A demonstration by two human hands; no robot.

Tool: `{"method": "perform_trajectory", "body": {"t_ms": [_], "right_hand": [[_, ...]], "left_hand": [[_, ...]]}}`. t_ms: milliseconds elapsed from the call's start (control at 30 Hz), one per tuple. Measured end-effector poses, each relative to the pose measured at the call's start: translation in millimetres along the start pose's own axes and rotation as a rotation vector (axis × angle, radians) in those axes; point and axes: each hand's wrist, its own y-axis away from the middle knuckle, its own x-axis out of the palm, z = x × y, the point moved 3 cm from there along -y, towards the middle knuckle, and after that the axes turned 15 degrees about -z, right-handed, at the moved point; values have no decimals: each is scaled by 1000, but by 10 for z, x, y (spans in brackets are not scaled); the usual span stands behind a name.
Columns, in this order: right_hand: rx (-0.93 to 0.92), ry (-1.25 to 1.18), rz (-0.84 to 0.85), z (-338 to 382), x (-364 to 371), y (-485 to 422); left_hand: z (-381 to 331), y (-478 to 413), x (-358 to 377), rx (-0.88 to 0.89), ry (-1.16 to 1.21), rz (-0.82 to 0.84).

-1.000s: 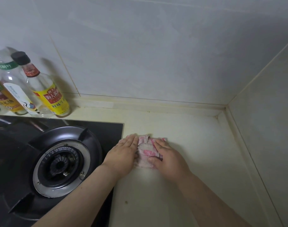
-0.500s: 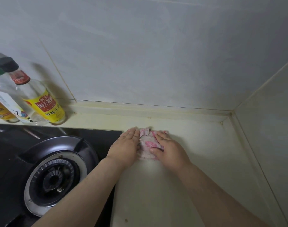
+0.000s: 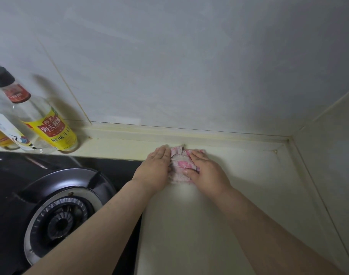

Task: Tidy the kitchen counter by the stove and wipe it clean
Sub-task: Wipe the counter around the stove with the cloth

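Note:
A small folded pink and white cloth (image 3: 179, 165) lies on the cream counter (image 3: 239, 185), close to the raised strip at the foot of the back wall. My left hand (image 3: 155, 169) presses flat on the cloth's left side, fingers together and pointing at the wall. On the cloth's right side my right hand (image 3: 205, 171) lies flat, its thumb across the pink pattern. Both hands pin the cloth down, and only its middle part shows between them.
A black gas stove (image 3: 56, 211) with a round burner fills the lower left, its edge right beside my left hand. Several sauce bottles stand behind it, the nearest a clear bottle with a yellow label (image 3: 44, 124). Tiled walls meet in a corner (image 3: 287, 139) at the right.
Both hands have pushed the cloth away from me across the counter, up to the strip at the back wall. The bottles and the stove have not moved.

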Motion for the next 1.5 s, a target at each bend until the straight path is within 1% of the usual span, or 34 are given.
{"method": "perform_trajectory", "body": {"t_ms": [233, 533, 833, 933, 1000, 1033, 1100, 1133, 1167, 1267, 1367, 1433, 1500], "right_hand": [[11, 6, -19, 2, 45, -112], [19, 36, -49, 22, 88, -154], [60, 68, -39, 51, 94, -214], [59, 106, 7, 89, 63, -246], [58, 136, 46, 114, 28, -243], [47, 150, 24, 139, 3, -234], [32, 172, -104, 215, -35, -202], [53, 171, -153, 275, -43, -182], [83, 164, -170, 333, -25, -166], [131, 239, -87, 455, 139, -175], [160, 328, -52, 571, 256, -153], [159, 322, -65, 653, 317, -123], [148, 266, -79, 738, 371, -110]], "left_hand": [[-11, -108, -30, -35, 15, -43], [-3, -203, -31, -36, 16, -61], [-61, -246, -40, -87, -14, -95], [-61, -205, -148, -58, 31, -79], [-44, -79, -280, -29, 94, -75], [-32, 25, -373, -26, 116, -90], [8, 289, -585, -23, 140, -169], [53, 439, -674, -31, 139, -207], [117, 603, -734, -44, 138, -231], [326, 1055, -831, -94, 99, -277], [510, 1386, -802, -153, 88, -304], [582, 1534, -753, -160, 90, -318], [641, 1640, -686, -157, 82, -322]]}}
